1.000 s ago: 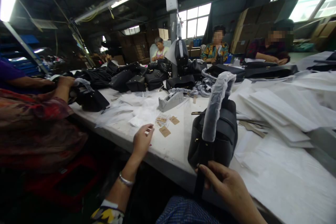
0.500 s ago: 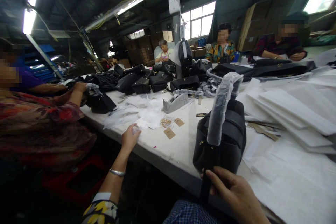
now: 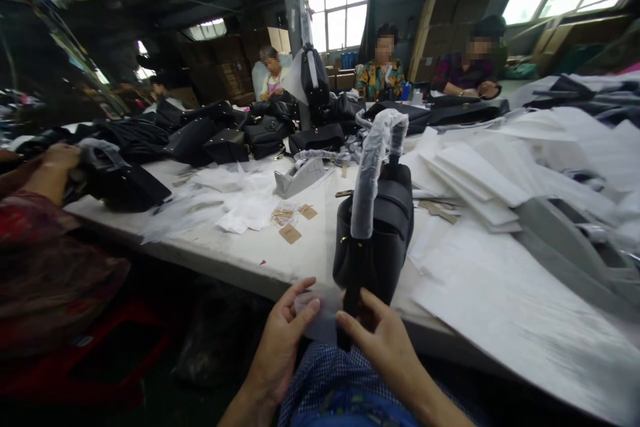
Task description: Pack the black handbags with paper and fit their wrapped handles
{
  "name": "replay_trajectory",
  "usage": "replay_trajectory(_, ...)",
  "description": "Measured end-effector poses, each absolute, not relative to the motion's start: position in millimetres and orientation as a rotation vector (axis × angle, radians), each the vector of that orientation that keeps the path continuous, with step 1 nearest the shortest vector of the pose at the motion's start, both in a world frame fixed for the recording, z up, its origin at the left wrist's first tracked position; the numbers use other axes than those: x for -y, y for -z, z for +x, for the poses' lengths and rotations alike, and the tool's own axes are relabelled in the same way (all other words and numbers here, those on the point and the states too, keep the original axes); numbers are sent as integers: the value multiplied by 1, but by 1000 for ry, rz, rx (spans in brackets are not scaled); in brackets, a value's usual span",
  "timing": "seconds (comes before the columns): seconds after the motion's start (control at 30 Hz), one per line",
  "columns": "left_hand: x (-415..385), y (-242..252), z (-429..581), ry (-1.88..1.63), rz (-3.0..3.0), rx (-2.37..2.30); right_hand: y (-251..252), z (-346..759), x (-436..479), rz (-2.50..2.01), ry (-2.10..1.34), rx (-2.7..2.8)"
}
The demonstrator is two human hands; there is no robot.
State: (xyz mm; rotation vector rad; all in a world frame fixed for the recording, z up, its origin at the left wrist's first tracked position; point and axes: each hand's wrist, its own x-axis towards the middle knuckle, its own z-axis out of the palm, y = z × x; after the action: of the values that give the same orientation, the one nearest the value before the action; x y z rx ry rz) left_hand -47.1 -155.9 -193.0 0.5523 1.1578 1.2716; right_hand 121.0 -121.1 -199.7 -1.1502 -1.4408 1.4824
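Observation:
A small black handbag [image 3: 377, 233] stands at the near edge of the white table [image 3: 310, 250]. Its handle [image 3: 373, 170] is wrapped in clear bubble film. A black strap [image 3: 350, 307] hangs from the bag's front toward my lap. My right hand [image 3: 383, 340] pinches that strap just below the table edge. My left hand [image 3: 285, 343] holds a small piece of thin white wrap [image 3: 317, 313] against the strap, fingertips close to my right hand.
Brown paper tags [image 3: 290, 223] and a grey tape dispenser [image 3: 300, 177] lie mid-table among white sheets. Stacked white paper [image 3: 480, 180] fills the right side. Black bags [image 3: 230, 140] pile at the back. A co-worker's arm [image 3: 50, 170] handles a bag at left; other people sit across.
My left hand has come back from the table's left part, carrying a piece of white wrap to the strap. My right hand keeps its hold on the strap. My view has swung left.

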Motion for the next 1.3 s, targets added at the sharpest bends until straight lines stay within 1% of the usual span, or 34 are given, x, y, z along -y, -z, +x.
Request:
replay_trajectory(0.1, 166, 202, -49, -1195, 687, -1186, 200, 123, 121, -1156, -1484, 1439)
replay_trajectory(0.23, 171, 209, -61, -1114, 1039, -1294, 202, 125, 122, -1210, -1503, 1474)
replay_trajectory(0.53, 157, 191, -60, -1054, 1400, -1452, 191, 123, 116, -1162, -1441, 1656)
replay_trajectory(0.73, 154, 191, -57, -1051, 1305, -1354, 187, 124, 114, -1146, -1427, 1684)
replay_trajectory(0.97, 160, 204, -63, -1086, 1016, -1356, 186, 132, 112, -1179, -1507, 1625)
replay_trajectory(1.13, 167, 215, -67, -1102, 901, -1332, 181, 133, 115, -1105, -1546, 1549)
replay_trajectory(1.3, 175, 223, -68, -1134, 827, -1343, 186, 124, 120, -1095, -1458, 1456)
